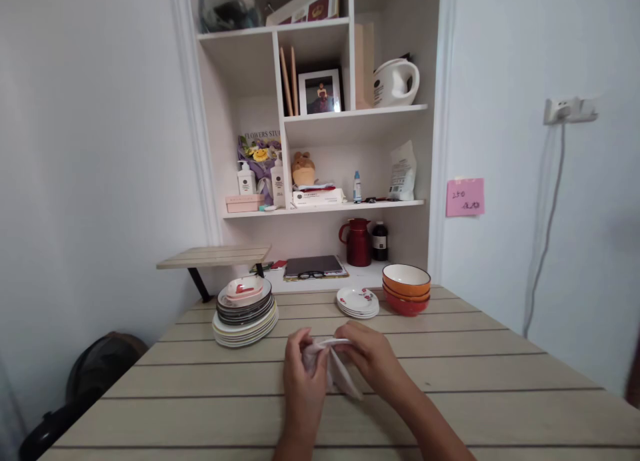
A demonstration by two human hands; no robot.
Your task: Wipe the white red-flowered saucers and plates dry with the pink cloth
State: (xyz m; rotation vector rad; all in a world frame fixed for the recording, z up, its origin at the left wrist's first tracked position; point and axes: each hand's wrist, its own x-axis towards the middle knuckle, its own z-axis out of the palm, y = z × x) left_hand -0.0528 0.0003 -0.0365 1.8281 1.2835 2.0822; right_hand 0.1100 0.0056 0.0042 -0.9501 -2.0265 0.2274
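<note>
Over the middle of the table, my left hand [306, 374] is closed on a pale cloth [344, 378], thumb and fingers bunching it. My right hand [369, 354] pinches the cloth from the other side, and one corner hangs down between the hands. Along the top runs a thin white edge; whether it is a dish rim or a fold I cannot tell. Just beyond my right hand lies a small stack of white plates with red flowers [357, 302]. Orange and red bowls [407, 289] are nested to its right.
Larger plates [245, 329] are piled at the left, dark-rimmed dishes and a small pink-edged bowl [245, 288] on top. Behind the slatted table [480, 387], a shelf unit holds a red jug [359, 242], a laptop [313, 266] and glasses. A small raised board [215, 255] stands back left.
</note>
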